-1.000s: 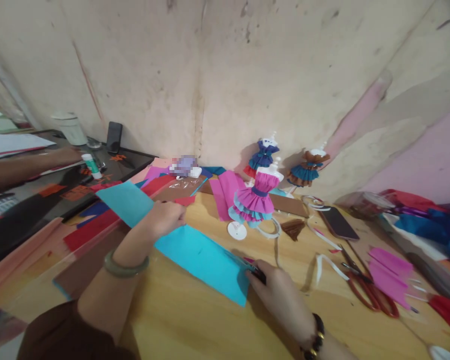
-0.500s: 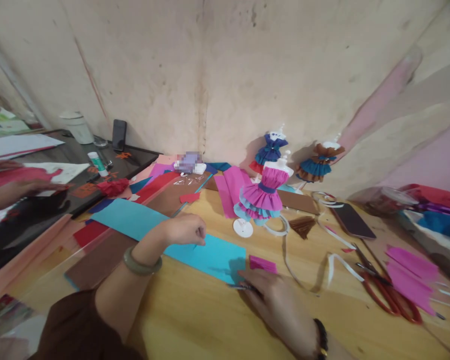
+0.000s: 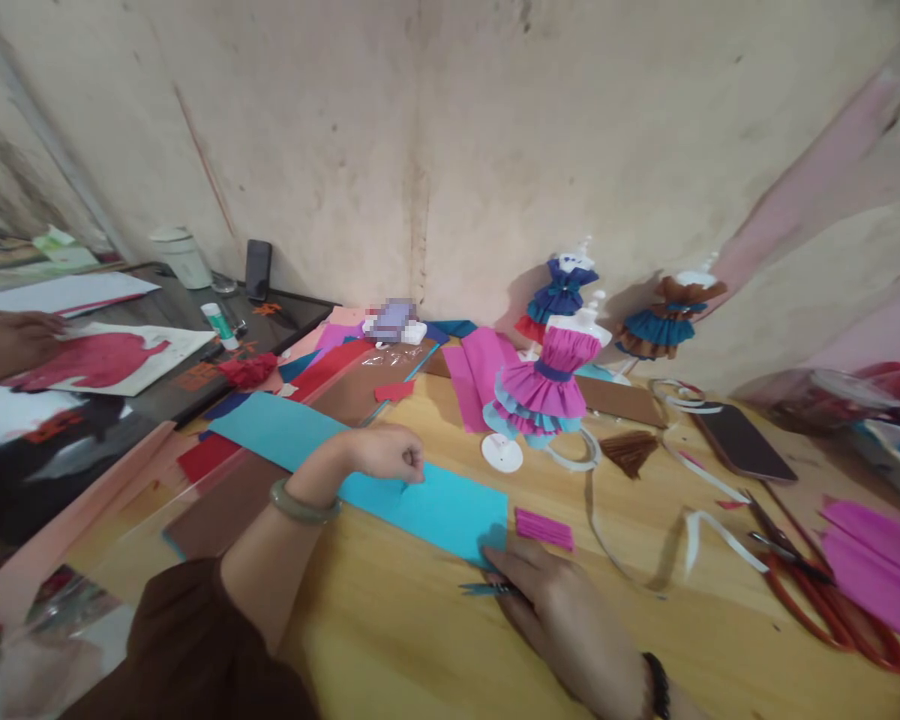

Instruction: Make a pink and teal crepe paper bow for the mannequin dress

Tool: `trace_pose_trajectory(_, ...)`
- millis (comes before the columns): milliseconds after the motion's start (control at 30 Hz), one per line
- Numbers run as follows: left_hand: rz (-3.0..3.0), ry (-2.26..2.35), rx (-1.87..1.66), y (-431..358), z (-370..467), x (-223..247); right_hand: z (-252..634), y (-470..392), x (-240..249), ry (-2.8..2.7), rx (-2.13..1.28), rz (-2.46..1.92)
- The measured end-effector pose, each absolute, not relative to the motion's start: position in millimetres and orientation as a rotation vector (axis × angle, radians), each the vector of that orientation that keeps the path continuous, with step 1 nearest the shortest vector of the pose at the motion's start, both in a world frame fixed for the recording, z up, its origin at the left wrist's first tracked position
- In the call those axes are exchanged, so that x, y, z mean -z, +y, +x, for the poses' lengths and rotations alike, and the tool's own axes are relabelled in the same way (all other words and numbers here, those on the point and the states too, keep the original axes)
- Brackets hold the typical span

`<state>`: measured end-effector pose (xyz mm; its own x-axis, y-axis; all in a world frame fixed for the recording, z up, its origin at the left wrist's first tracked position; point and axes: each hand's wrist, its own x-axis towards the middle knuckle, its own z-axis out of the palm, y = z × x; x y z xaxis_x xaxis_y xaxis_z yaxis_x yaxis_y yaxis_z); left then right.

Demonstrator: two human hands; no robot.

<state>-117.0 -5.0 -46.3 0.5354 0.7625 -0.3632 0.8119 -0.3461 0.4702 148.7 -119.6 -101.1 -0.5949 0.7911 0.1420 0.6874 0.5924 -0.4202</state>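
Observation:
A long strip of turquoise paper (image 3: 442,515) lies slantwise across the wooden table. My left hand (image 3: 388,455) is closed over the strip's middle, thumb and fingers curled together; whatever they pinch is hidden. At the strip's right end, my right hand (image 3: 551,605) has its fingertips at the corner. It grips a pair of tweezers (image 3: 478,589), whose two thin tips point left just below the paper. A pleated magenta paper piece (image 3: 544,529) rests just beyond my right hand. Behind it stands a small dress form in a pink and blue ruffled paper dress (image 3: 544,385).
Orange-handled scissors (image 3: 832,605), a phone (image 3: 746,440) and white ribbon (image 3: 712,535) lie to the right. Two more dress forms, one in blue (image 3: 561,290), one in brown and teal (image 3: 664,320), stand by the wall. Another person's hand (image 3: 15,340) is at far left.
The whole view has shifted slightly, so objects sit farther right. The tweezers' tips now show apart, clear of the paper's edge. The other person's hand has moved back off the red shape.

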Motion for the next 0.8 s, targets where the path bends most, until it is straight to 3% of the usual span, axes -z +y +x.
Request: trace_pose_trajectory(800,2.173,1.117,0.055,-13.0,-94.3,50.1,146.5,-119.6,99.9,-2.506,-0.465,-1.215)
